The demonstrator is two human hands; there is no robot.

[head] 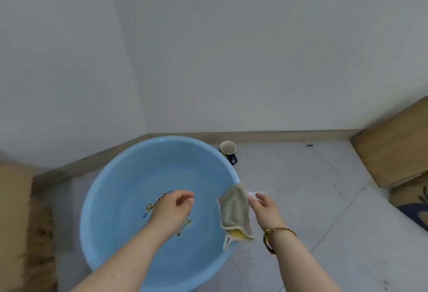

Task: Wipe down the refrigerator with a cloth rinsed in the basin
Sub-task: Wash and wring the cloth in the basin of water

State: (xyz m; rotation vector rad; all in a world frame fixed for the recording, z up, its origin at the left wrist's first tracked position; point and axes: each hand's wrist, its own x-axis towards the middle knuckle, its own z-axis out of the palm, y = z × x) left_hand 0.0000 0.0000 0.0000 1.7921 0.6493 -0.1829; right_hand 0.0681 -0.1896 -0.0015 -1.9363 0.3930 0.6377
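- Head view: the right hand [264, 203] has its grip pinched on the top edge of the cloth [235, 213], which hangs over the right rim of the basin [97, 199].
- The left hand [178, 203] is above the basin, its grip loose and holding nothing.
- A mug [228, 151] stands on the floor [301, 187] behind the basin.
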